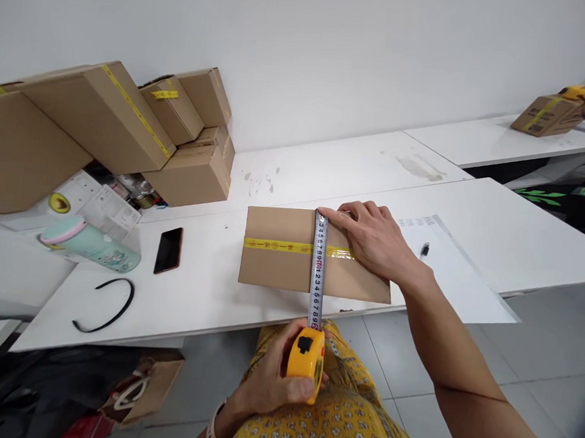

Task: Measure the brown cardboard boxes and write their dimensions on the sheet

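Observation:
A cardboard box point(274, 268) sealed with yellow printed tape lies on the white table. The case of a yellow tape measure point(298, 363) is gripped in my left hand point(274, 374), just in front of the table's near edge. Its metal blade point(317, 274) runs straight across the top of the box, from the far edge past the near one. My right hand point(372, 231) rests on the right part of the box. Its index finger pins the blade's end at the far edge, while the other fingers curl over that edge; the thumb is hidden.
Stacked cardboard boxes point(190, 172) stand at the left back. Near them are a mint-green bottle point(100, 245), a phone point(169, 250) and a black headband-like loop point(129, 301). On the right lie paper sheets point(449, 276) and a small black object point(425, 249). Another box point(545, 116) sits farther right.

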`<state>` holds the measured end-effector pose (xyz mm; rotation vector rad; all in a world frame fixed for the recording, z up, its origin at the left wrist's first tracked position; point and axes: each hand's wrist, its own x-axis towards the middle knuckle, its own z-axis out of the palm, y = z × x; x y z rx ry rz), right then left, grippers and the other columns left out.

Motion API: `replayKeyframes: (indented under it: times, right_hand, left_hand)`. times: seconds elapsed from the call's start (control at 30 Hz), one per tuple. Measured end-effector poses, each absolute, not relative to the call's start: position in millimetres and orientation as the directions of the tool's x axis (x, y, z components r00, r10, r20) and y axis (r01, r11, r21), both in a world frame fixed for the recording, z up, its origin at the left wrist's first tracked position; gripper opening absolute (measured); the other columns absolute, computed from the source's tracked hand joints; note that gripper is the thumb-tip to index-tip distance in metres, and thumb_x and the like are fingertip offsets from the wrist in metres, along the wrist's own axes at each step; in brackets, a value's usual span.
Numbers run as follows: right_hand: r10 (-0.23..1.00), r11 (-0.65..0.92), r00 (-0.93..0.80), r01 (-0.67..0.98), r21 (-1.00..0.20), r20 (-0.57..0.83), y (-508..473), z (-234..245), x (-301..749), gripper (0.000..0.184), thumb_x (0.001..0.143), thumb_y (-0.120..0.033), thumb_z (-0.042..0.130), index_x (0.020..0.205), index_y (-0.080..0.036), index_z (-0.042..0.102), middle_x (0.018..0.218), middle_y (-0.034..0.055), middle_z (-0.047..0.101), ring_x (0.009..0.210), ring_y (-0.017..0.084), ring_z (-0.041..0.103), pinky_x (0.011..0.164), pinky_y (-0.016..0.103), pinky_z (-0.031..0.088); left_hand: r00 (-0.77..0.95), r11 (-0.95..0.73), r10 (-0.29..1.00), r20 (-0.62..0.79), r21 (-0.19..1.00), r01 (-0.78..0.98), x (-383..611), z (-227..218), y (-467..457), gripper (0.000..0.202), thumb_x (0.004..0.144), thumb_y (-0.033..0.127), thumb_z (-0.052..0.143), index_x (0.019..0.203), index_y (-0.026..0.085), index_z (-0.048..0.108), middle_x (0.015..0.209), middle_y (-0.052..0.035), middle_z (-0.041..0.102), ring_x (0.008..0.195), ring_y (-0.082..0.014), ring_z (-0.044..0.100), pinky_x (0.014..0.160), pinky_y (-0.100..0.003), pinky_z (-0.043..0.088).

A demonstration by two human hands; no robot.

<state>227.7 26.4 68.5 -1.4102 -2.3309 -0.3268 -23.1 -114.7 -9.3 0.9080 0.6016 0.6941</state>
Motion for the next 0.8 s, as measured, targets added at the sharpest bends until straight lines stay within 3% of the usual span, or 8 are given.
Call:
replayKeyframes:
  times: [0.27, 0.43, 0.57, 0.7, 0.8]
  right_hand:
    - [0.797, 0.459, -0.408, 0.889, -0.007, 0.445, 29.0, 67.5, 227.1, 0.059, 0.099, -0.012, 0.031, 0.151, -0.038, 0.042, 0.123, 0.0101, 0.06, 0.099, 0.027, 0.049, 0.082, 0.04, 0.034]
    - [0.794, 0.459, -0.397, 0.888, -0.024, 0.46, 31.1, 64.2, 227.0, 0.056, 0.101, -0.015, 0.03, 0.149, -0.038, 0.046, 0.124, 0.0093, 0.06, 0.101, 0.027, 0.05, 0.083, 0.041, 0.034]
    - [0.777, 0.45, -0.352, 0.89, -0.069, 0.522, 28.6, 63.1, 225.4, 0.046, 0.106, -0.036, 0.033, 0.15, -0.034, 0.046, 0.117, 0.0077, 0.066, 0.102, 0.026, 0.053, 0.087, 0.041, 0.035]
    - [0.709, 0.512, -0.386, 0.857, -0.055, 0.59, 7.3, 60.7, 225.7, 0.071, 0.095, -0.065, 0.049, 0.155, -0.027, 0.039, 0.117, 0.0099, 0.068, 0.105, 0.028, 0.056, 0.093, 0.043, 0.036]
    - [0.653, 0.56, -0.437, 0.828, -0.007, 0.619, -19.0, 47.8, 224.9, 0.072, 0.091, -0.066, 0.056, 0.152, -0.03, 0.042, 0.123, 0.0097, 0.067, 0.109, 0.029, 0.056, 0.096, 0.045, 0.035]
  left_hand:
    - [0.642, 0.463, 0.741, -0.197, 0.843, -0.275, -23.5, -5.9, -113.8, 0.069, 0.068, 0.046, 0.088, 0.128, 0.027, 0.059, 0.109, -0.0033, 0.057, 0.085, -0.0165, 0.067, 0.077, -0.029, 0.055]
    - [0.645, 0.456, 0.741, -0.189, 0.846, -0.277, -21.1, -6.7, -112.6, 0.07, 0.068, 0.046, 0.088, 0.128, 0.028, 0.058, 0.119, -0.0048, 0.057, 0.085, -0.0158, 0.067, 0.079, -0.03, 0.055]
    - [0.639, 0.441, 0.752, -0.162, 0.844, -0.305, -30.2, 4.6, -115.7, 0.074, 0.064, 0.048, 0.09, 0.128, 0.027, 0.059, 0.122, -0.006, 0.058, 0.085, -0.0177, 0.068, 0.078, -0.031, 0.056]
    - [0.418, 0.198, 0.908, -0.019, 0.9, -0.389, -61.3, 27.8, -122.3, 0.084, 0.056, 0.058, 0.092, 0.128, 0.029, 0.059, 0.132, -0.0085, 0.055, 0.086, -0.0216, 0.07, 0.079, -0.034, 0.059]
    - [0.169, -0.031, 0.982, 0.088, 0.948, -0.317, -82.5, 38.8, -124.5, 0.08, 0.062, 0.067, 0.084, 0.128, 0.029, 0.058, 0.131, -0.0086, 0.056, 0.081, -0.0213, 0.069, 0.074, -0.034, 0.061]
